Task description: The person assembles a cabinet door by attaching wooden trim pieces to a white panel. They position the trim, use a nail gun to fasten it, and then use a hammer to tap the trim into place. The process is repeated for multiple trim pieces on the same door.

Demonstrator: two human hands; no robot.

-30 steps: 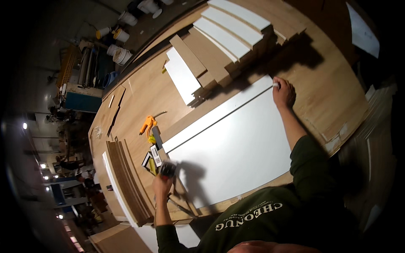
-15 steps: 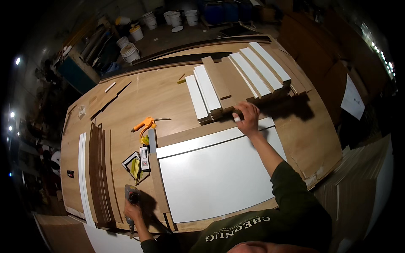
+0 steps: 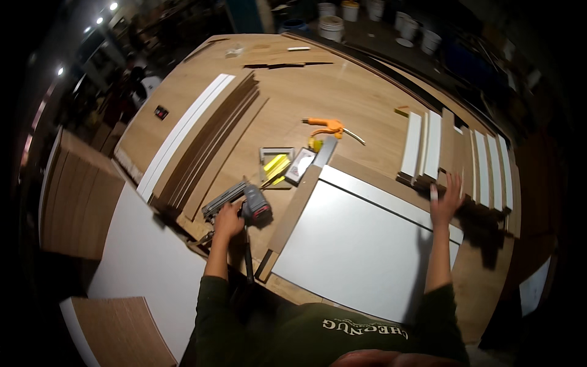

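Note:
My left hand (image 3: 227, 221) is closed around the grip of a grey cordless nail gun (image 3: 255, 203), low over the near left part of the worktable. A dark-handled tool (image 3: 248, 257), its kind unclear, lies beside that wrist. My right hand (image 3: 447, 199) has its fingers spread at the near ends of a row of white-faced board strips (image 3: 433, 147); whether it touches them I cannot tell. Below it lies a large white panel (image 3: 361, 244) with a narrow white strip along its far edge. A brown board strip (image 3: 293, 214) runs down the panel's left side.
An orange air blow gun (image 3: 327, 127) lies mid-table, near a small tray of yellow pieces (image 3: 276, 165) and a small white box (image 3: 299, 166). Long stacked strips (image 3: 211, 140) lie on the left. Panels (image 3: 79, 196) stand beyond the table's left edge; buckets (image 3: 331, 29) stand behind.
The view has swung to the left. My left hand remains on the nail gun, which now lies turned more sideways. My right hand's fingers have spread from a curled pose near the strip ends.

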